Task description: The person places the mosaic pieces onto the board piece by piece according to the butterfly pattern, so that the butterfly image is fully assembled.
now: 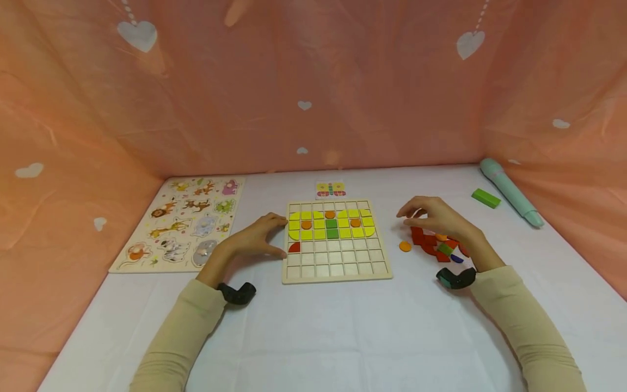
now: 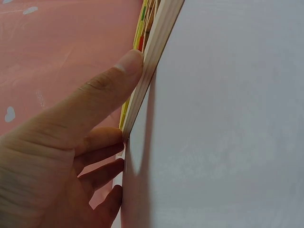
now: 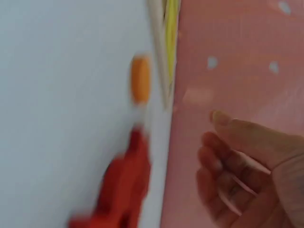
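A wooden grid board (image 1: 338, 257) lies mid-table with yellow tiles (image 1: 318, 233), orange discs (image 1: 306, 225), green squares (image 1: 332, 233) and one red quarter-round piece (image 1: 294, 247) on it. My left hand (image 1: 254, 238) touches the board's left edge with thumb and fingertips; the left wrist view shows the thumb (image 2: 107, 78) on the board's side (image 2: 151, 61). To the right of the board, my right hand (image 1: 436, 216) hovers over a pile of red pieces (image 1: 430, 241), fingers loosely bent, holding nothing visible. In the right wrist view the hand (image 3: 251, 171) is beside blurred red pieces (image 3: 123, 183).
A small butterfly picture card (image 1: 330, 189) lies behind the board. At the left is an animal puzzle board (image 1: 188, 223). A green block (image 1: 486, 198) and a mint-coloured microphone-shaped object (image 1: 511, 191) lie at the far right. One orange disc (image 1: 405, 246) sits between board and pile.
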The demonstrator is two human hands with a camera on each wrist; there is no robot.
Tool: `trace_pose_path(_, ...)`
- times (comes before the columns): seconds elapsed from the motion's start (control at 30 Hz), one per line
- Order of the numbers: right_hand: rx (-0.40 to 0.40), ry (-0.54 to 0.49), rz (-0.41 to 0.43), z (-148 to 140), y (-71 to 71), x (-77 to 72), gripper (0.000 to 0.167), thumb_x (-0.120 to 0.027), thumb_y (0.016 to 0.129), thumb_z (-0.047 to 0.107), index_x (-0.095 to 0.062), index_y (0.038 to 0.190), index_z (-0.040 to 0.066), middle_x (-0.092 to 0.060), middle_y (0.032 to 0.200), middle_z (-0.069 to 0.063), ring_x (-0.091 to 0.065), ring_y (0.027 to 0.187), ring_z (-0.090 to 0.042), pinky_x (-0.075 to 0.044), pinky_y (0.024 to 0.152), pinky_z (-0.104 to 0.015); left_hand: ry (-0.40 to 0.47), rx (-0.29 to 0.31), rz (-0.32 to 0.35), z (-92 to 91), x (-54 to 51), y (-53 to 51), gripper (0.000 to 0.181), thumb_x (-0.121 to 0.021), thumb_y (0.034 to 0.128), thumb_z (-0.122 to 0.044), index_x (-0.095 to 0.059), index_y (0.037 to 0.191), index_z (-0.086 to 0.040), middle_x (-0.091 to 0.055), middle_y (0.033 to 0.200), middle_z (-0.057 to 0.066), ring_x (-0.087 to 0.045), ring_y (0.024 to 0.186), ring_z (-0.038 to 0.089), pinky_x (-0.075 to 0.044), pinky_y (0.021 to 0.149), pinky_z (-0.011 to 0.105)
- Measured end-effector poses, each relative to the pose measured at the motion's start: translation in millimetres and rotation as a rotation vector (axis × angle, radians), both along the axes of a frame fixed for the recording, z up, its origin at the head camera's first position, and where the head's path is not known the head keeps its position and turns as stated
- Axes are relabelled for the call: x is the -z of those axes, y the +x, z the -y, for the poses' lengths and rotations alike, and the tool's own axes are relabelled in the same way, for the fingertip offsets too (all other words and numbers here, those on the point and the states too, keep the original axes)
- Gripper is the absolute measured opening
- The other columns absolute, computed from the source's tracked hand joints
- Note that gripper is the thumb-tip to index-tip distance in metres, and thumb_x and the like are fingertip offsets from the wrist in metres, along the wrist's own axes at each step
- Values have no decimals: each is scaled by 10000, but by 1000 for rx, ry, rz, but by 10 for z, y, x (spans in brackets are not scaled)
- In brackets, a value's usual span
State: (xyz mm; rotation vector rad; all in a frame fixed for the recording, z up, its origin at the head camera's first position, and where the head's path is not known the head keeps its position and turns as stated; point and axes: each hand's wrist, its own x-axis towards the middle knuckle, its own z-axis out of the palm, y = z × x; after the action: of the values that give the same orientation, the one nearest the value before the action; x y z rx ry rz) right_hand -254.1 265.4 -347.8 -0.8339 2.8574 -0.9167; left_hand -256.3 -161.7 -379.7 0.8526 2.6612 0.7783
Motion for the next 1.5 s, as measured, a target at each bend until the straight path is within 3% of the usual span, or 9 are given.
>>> trace_pose_path(0.2,144,150,78,-244,22,104,239,-659,876,240,-652,986,27,-629,850,-23,-548,797,-194,-496,719,-330,3,1,4,-7,-4,0,852,-805,709,-344,-406,1373,11,-379,1394,162,-298,1332,309,-197,1134,457)
trace_pose_path(0.37,215,192,138,-236,0,173,372,-666,848,390,-603,962,42,-580,764,-40,-503,673,-178,-453,558,-272,7,11,-4,-2,6,-7,845,-805,712,-333,-406,1369,18,-381,1391,167,-303,1327,312,-200,1133,458)
trace_pose_path(0.57,269,242,122,-151,-5,194,404,-684,820,402,-604,988,43,-622,832,-71,-542,713,-193,-478,570,-276,8,7,-1,0,6,-3,852,-803,712,-344,-403,1371,18,-382,1390,170,-304,1325,316,-204,1129,467)
trace_pose_path(0.8,234,217,57,-117,-25,202,267,-707,816,238,-640,960,22,-652,828,-65,-562,735,-193,-507,643,-300,5,4,5,-5,4,-6,856,-803,711,-346,-400,1375,14,-380,1391,169,-304,1326,313,-207,1130,462)
trace_pose_path(1.0,200,117,23,56,-37,122,324,-732,796,194,-656,1035,-10,-653,870,-73,-559,779,-210,-487,699,-308,6,7,-1,2,16,-11,851,-801,713,-349,-404,1373,13,-378,1393,167,-301,1328,316,-203,1131,464)
trace_pose_path(1.3,44,-34,-111,739,-66,-51,296,-754,750,116,-693,1007,-17,-678,908,-90,-598,836,-243,-497,724,-353,4,7,-2,11,15,-7,852,-800,714,-351,-403,1375,11,-373,1400,165,-295,1333,314,-200,1132,464)
trace_pose_path(1.5,-69,-124,-119,1255,-50,-67,251,-728,775,116,-700,998,4,-667,902,-67,-599,821,-208,-520,707,-332,6,11,-5,5,7,-3,848,-797,720,-347,-400,1375,16,-375,1395,168,-302,1326,319,-208,1128,469)
